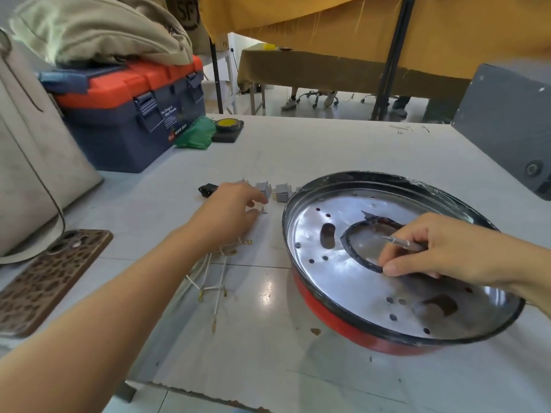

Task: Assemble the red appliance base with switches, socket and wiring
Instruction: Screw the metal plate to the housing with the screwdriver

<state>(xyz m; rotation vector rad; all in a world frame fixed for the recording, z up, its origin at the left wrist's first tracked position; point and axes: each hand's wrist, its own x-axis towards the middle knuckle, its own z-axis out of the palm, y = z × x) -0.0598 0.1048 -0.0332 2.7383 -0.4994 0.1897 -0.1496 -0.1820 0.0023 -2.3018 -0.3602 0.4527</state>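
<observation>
Head view: the red appliance base (343, 320) lies on the white table (328, 144) at right, near side, open face up, showing a silver perforated inner plate (343, 281) inside a black rim. The right hand (447, 248) rests over the plate, fingers curled round a thin metal tool (402, 241) while thumb and forefinger pinch a black ring gasket (354, 251) lying on the plate. The left hand (229, 213) reaches to the left of the base, thumb and forefinger closing on a small metal part (263, 210), possibly a screw or terminal; blur prevents a firm reading. Just beyond its fingers stand grey switches (272, 190) in a row, with a black socket (207, 190) at the row's left end. White wires (211, 272) with brass terminals lie loose under the left forearm. At far left sit a blue and orange toolbox (134, 114) and a phone (50, 278) in a patterned case
</observation>
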